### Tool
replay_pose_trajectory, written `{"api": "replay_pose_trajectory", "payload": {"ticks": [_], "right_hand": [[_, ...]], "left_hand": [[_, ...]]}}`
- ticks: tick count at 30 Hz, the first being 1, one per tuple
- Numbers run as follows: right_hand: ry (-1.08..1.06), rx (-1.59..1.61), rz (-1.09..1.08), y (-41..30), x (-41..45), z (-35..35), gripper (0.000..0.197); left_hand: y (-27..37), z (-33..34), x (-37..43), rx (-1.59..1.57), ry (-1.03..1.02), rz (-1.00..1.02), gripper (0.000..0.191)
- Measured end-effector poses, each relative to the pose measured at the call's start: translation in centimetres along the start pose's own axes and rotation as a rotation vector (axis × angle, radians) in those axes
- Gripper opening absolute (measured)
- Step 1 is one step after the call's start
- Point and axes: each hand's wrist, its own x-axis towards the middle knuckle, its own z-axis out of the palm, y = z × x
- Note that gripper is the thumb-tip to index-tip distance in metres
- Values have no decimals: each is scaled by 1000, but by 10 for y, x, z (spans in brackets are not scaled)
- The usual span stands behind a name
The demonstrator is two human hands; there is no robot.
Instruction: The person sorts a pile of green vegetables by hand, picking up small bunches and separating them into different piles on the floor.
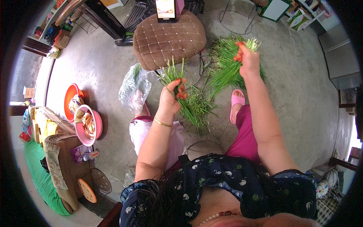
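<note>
My left hand (pixel 173 92) grips a bunch of long green stalks (pixel 185 105), pale ends up, in front of the cushioned stool. Its leafy ends hang over a loose heap of green trimmings (pixel 201 109) on the floor. Farther right and higher, my right hand (pixel 248 59) is closed around another green bunch (pixel 231 72), whose whitish ends stick out above the fist. Below and behind that bunch lies a large pile of the same greens (pixel 224 48). A crumpled clear plastic bag (pixel 134 88) lies left of my left hand.
A brown quilted stool (pixel 170 39) stands ahead, with a phone (pixel 166 11) propped on it, its screen lit. To the left are an orange basin (pixel 68 99) and a pink basin (pixel 97 124) holding cloths, beside a sofa (pixel 71 167). Pink slippers (pixel 234 102) are on my feet.
</note>
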Motion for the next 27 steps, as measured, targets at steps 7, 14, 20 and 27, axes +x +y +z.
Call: {"api": "replay_pose_trajectory", "payload": {"ticks": [7,14,20,27], "right_hand": [[-433,-381,154,9,-11,1,18],[-538,-599,188,23,-36,25,24],[-638,-448,170,28,-55,37,21],[-654,-621,126,43,-50,35,12]], "left_hand": [[1,0,1,-32,36,47,25],[-3,3,2,55,22,52,26],[-11,8,0,216,38,32,25],[-15,13,-2,295,29,53,21]]}}
